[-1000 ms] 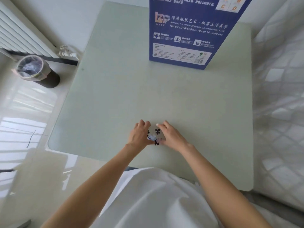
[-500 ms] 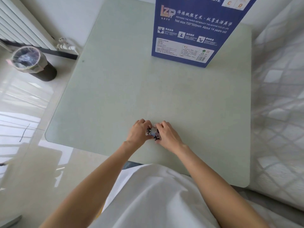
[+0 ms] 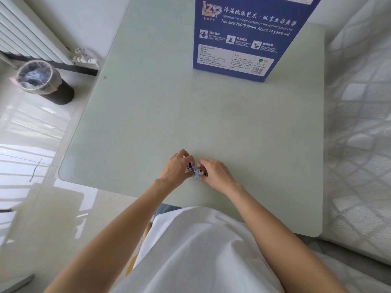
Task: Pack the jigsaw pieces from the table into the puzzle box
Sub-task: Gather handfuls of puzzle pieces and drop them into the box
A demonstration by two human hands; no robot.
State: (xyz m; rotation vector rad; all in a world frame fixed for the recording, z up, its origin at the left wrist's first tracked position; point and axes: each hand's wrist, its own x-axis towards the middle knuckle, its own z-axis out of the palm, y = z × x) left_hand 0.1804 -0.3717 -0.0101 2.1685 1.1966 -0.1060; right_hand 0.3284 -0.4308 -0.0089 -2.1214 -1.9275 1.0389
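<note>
A small cluster of jigsaw pieces (image 3: 196,171), pale blue and dark, lies near the front edge of the pale green table (image 3: 148,115). My left hand (image 3: 176,168) and my right hand (image 3: 215,173) meet over the cluster, fingers curled in and pinching the pieces from both sides. Most of the pieces are hidden under the fingers. The blue puzzle box (image 3: 243,37) stands upright at the far side of the table, well beyond both hands.
A round bin (image 3: 42,81) with a plastic liner stands on the glossy floor at the left, below a white radiator (image 3: 27,37). A quilted white surface (image 3: 359,123) borders the table on the right.
Both hands have drawn together, gathering the spread pieces into a tight cluster between the fingertips. The camera has dipped slightly closer to the table.
</note>
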